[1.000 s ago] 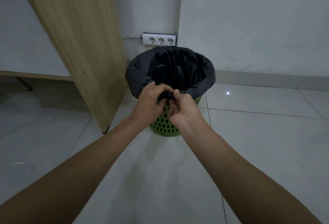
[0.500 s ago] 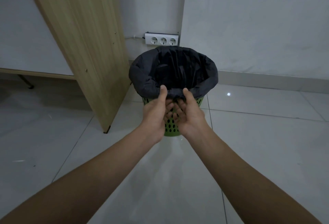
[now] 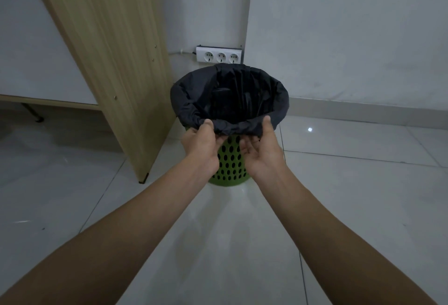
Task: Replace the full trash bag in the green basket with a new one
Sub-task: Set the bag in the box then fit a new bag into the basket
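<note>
A green perforated basket stands on the tiled floor near the wall corner. A black trash bag lines it, its edge folded over the rim all around. My left hand holds the folded edge at the near left of the rim, thumb on top and fingers under the fold. My right hand holds the same edge a little to the right, thumb on top and fingers beneath. The inside of the bag is dark and I cannot make out its contents.
A tall wooden panel of a desk stands just left of the basket. A white triple socket strip is fixed to the wall right behind it. Glossy white floor tiles stretch to the right and toward me.
My hands were together at the near middle of the rim; they have turned palms up and spread apart along the bag's folded edge.
</note>
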